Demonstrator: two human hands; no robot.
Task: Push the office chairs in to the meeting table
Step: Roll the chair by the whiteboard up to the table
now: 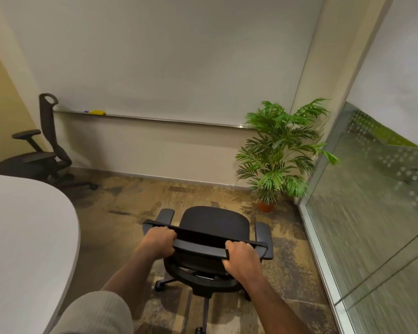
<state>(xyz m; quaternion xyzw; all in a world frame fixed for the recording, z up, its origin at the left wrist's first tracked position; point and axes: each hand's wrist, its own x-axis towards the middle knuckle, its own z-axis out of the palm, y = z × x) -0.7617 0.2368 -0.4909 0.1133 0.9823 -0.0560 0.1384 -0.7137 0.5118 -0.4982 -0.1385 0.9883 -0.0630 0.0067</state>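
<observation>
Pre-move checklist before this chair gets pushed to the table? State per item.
1. Left hand gripping chair backrest: ok.
2. Right hand gripping backrest: ok.
3. Chair facing the table: not ok, the seat points to the wall; the table is to the left.
4. Floor between chair and table free: ok.
5. Plant apart from the chair: ok.
6. Casters free to roll: cannot tell.
</observation>
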